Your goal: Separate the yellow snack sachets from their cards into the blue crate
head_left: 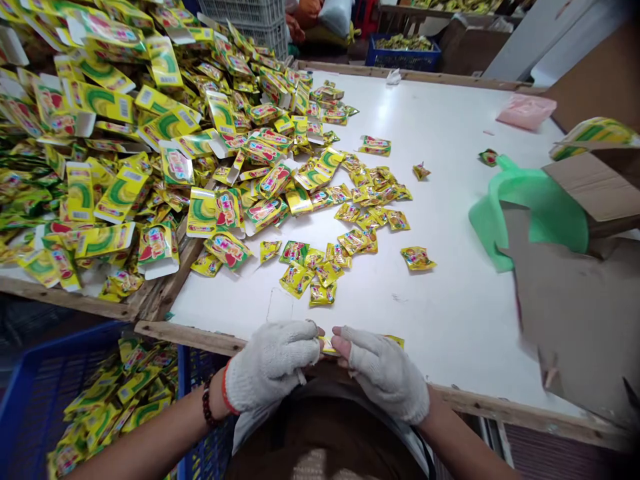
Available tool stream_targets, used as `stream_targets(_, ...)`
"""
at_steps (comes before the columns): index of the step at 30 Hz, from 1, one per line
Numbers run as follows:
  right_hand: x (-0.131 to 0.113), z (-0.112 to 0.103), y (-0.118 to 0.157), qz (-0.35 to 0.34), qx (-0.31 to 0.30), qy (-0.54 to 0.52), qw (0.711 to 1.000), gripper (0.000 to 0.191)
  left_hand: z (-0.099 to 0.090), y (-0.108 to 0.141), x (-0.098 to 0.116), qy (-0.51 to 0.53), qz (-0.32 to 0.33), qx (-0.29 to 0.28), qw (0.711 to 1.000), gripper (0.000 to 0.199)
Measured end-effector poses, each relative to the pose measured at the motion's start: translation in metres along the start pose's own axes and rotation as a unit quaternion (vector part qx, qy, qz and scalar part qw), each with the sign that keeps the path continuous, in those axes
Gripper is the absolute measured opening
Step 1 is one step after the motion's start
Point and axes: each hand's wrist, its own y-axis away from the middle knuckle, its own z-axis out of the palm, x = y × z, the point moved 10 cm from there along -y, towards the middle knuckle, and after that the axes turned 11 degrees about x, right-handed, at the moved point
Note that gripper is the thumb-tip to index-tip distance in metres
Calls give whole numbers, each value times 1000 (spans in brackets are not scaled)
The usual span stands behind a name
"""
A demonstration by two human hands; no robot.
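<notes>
"White tabletop (465,293) is extending ahead of you. Where is the small yellow-and-white piece (328,345) sitting?"

"It is sitting at the near edge, between my left hand (277,360) and my right hand (385,373). Neither hand is lying clearly nearer; both sets of fingertips are meeting it."

"State of each hand?"

"Both are wearing white gloves with exposed fingertips. Left is curling narrow, pinching the left end; right is closing narrow on the right end."

"Long axis?"

"It is appearing to run crosswise, hand to hand. My fingers are hiding both ends, so I am not confirming it."

"Adjacent items?"

"One yellow edge (395,340) is showing just beyond my right hand; I cannot tell whether I am touching it. Loose sachets (323,293) are lying straight ahead, and the carton pile (165,133) is rising to the far left."

"Boundaries and room?"

"Wooden rim (193,337) is bordering the near side. White surface is reaching rightward to the green scoop (535,200) and cardboard (575,320). Below on the left, a blue crate (30,400) is holding more packs."
</notes>
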Motion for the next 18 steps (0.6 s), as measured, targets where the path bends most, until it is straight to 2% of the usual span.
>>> stream_targets(3, -2, 4, 9, -5, 3, 21, 1000, 58, 4, 6, 1, 12, 16, 26, 999, 19)
stream_targets(5, 1, 5, 10, 9, 12, 24, 1000, 57, 6, 6, -7, 64, -36, 48, 996, 21)
stream_targets(7, 10, 4, 7, 47, 21, 4, 999, 51, 6, 7, -24, 106, -124, 63, 985, 23)
stream_targets(9, 32, 4, 2, 137, 40, -29, 989, 39, -2, 7, -39, 95, -179, 59, 977, 28)
stream_targets(10, 47, 4, 1, 204, 57, -44, 976, 32, -13, 5, -45, 64, -184, 62, 979, 30)
stream_targets(11, 62, 6, 2, 280, 78, -61, 955, 26, -28, 2, -50, 17, -177, 66, 982, 32)
stream_targets(13, 80, 15, 7, 417, 126, -116, 893, 26, -62, -2, -63, -116, -160, 60, 978, 34)
stream_targets(15, 71, 37, 1, 474, 141, -207, 844, 30, -89, -5, -81, -260, -143, 10, 955, 44)
stream_targets(16, 56, 51, -7, 469, 125, -257, 835, 29, -97, -6, -91, -320, -129, -28, 938, 51)
stream_targets(17, 35, 66, -19, 445, 80, -302, 839, 27, -103, -6, -100, -364, -114, -62, 922, 56)
stream_targets(18, 7, 84, -29, 409, 3, -355, 841, 27, -106, -7, -109, -391, -101, -89, 910, 58)
